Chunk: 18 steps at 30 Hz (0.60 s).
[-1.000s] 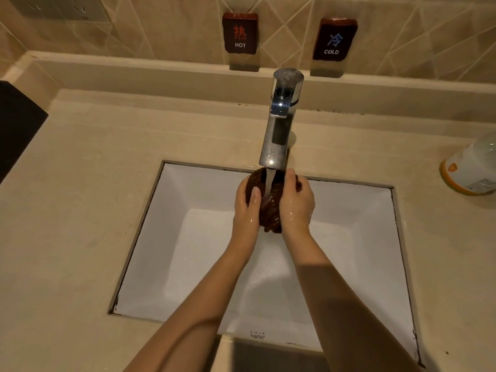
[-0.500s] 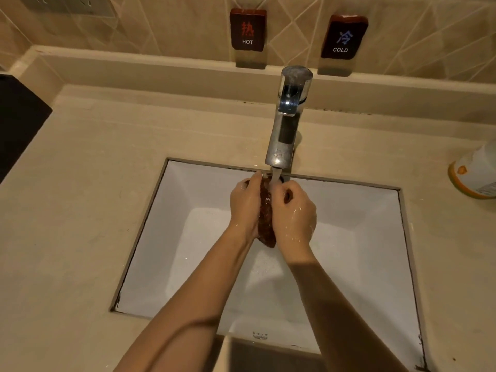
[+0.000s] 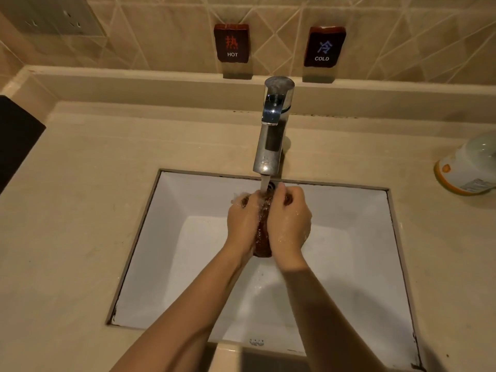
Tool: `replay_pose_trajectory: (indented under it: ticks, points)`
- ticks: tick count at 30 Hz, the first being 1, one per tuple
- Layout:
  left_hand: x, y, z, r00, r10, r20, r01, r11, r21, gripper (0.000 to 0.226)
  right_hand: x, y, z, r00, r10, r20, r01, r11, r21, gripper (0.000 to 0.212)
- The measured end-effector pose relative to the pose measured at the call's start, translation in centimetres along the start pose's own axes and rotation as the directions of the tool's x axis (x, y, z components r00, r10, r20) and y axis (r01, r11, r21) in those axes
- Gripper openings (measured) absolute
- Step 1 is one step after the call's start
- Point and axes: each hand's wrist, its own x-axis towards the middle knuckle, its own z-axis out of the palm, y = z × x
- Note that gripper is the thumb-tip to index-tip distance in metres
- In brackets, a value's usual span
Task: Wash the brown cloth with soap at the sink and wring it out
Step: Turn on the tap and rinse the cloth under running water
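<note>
Head view: above the white sink [image 3: 166, 210], under the faucet [image 3: 271, 140] with running water, left grip [image 3: 243, 224] and right grip [image 3: 288, 224] both curl around the brown cloth [image 3: 261, 238], squeezed between them. Its long axis runs from faucet toward the person; wringing probably needs opposite twists.

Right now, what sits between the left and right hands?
The brown cloth, bunched and gripped by the left hand and right hand. Water from the faucet lands on its top. Head view.

Wall plaques [image 3: 232, 43] read "热 HOT" and "冷 COLD" [image 3: 324, 47].
</note>
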Motion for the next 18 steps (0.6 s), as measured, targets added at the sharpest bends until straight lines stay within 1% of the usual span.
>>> replay_pose_trajectory:
  ticks: [1, 3, 5, 6, 7, 8, 9, 10, 11, 12, 13, 15, 18]
  points:
    - [0.0, -0.2, 0.1, 1.000, 0.013, -0.015, -0.013, 1.000, 0.024, 0.026, 0.8, 0.1, 0.0, 1.000, 0.023, -0.021, -0.023, 1.000, 0.014, 0.025]
    - [0.3, 0.0, -0.1, 0.998, 0.043, -0.042, -0.040, 0.997, 0.065, 0.028, 0.6, 0.3, 0.2, 1.000, -0.011, 0.006, 0.011, 1.000, -0.011, 0.024]
    - [1.1, 0.6, -0.6, 0.997, 0.053, -0.054, -0.051, 0.997, 0.051, 0.026, -1.4, 0.1, 0.7, 0.989, -0.123, 0.081, 0.130, 0.988, -0.089, 0.023]
    - [1.4, 0.9, -0.8, 0.998, 0.054, -0.045, -0.052, 0.997, 0.054, 0.025, -2.4, 0.0, 0.9, 0.980, -0.175, 0.098, 0.187, 0.974, -0.130, 0.024]
    - [1.5, 1.1, -0.8, 0.998, 0.052, -0.020, -0.051, 0.996, 0.070, 0.025, -3.0, 0.0, 1.0, 0.973, -0.218, 0.078, 0.228, 0.962, -0.153, 0.024]
    - [1.2, 1.1, -0.7, 0.999, 0.045, 0.010, -0.046, 0.995, 0.092, 0.024, -2.8, 0.1, 1.1, 0.975, -0.219, 0.036, 0.222, 0.963, -0.155, 0.024]
    - [0.7, 1.0, -0.6, 0.999, 0.037, 0.031, -0.040, 0.993, 0.112, 0.023, -1.8, 0.2, 1.2, 0.985, -0.171, 0.002, 0.170, 0.976, -0.139, 0.024]
    - [0.2, 0.9, -0.4, 0.999, 0.030, 0.040, -0.034, 0.991, 0.127, 0.023, -0.7, 0.2, 1.2, 0.996, -0.089, -0.012, 0.087, 0.990, -0.111, 0.024]
    - [-0.3, 0.9, -0.3, 0.999, 0.027, 0.040, -0.032, 0.992, 0.122, 0.022, 0.3, 0.3, 1.1, 1.000, -0.008, -0.013, 0.007, 0.997, -0.083, 0.025]
    - [-0.7, 1.0, -0.2, 0.999, 0.028, 0.041, -0.031, 0.995, 0.093, 0.022, 1.0, 0.5, 0.9, 0.999, 0.035, -0.003, -0.036, 0.998, -0.043, 0.027]
    - [-0.8, 1.1, -0.2, 0.999, 0.028, 0.042, -0.031, 0.997, 0.073, 0.022, 1.3, 0.7, 1.0, 0.999, 0.043, 0.002, -0.043, 0.999, -0.014, 0.028]
    - [-0.4, 1.5, -0.5, 0.999, 0.034, 0.010, -0.034, 0.997, 0.074, 0.026, 0.2, 0.7, 1.1, 0.999, -0.022, 0.024, 0.023, 1.000, -0.012, 0.026]
    - [0.4, 1.1, -0.9, 0.999, 0.021, -0.026, -0.020, 0.999, 0.036, 0.032, -2.4, 0.6, 1.1, 0.981, -0.174, 0.087, 0.180, 0.981, -0.073, 0.025]
